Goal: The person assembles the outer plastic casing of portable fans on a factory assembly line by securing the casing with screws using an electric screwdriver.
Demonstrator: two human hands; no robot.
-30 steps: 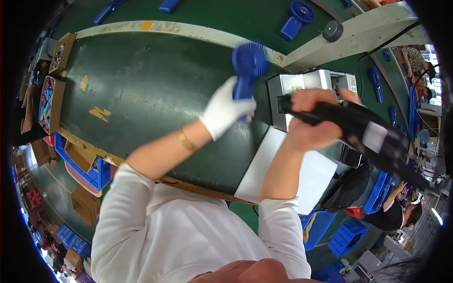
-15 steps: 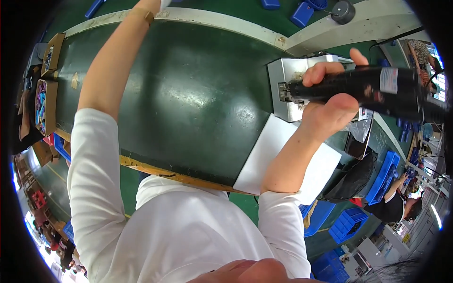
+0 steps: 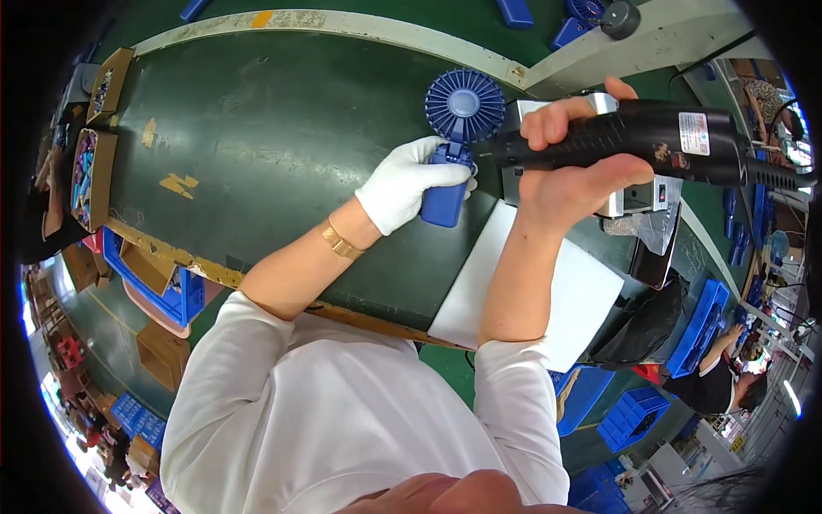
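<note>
A blue handheld fan (image 3: 443, 195) with a round grille is gripped at its handle by my left hand (image 3: 409, 184), which wears a white glove. Bare fingers of my right hand (image 3: 565, 171) wrap a black electric screwdriver (image 3: 642, 141), held sideways. Its tip points left, at the fan's neck just below the grille; whether the bit touches cannot be made out. Behind the screwdriver, partly hidden, stands a silver metal machine (image 3: 638, 199). Fan and tool are above the dark green tabletop (image 3: 300, 111).
A white sheet (image 3: 556, 300) lies at the table's right front. Cardboard boxes (image 3: 103, 184) of small coloured parts stand at the far left. Blue fan parts (image 3: 515, 13) lie beyond the back rail. Blue crates (image 3: 632, 415) stand at lower right, near another person (image 3: 719, 377).
My left hand has come back from beyond the table's far edge with the blue fan, up to the screwdriver's tip. My right hand keeps its hold, with the tool slightly shifted.
</note>
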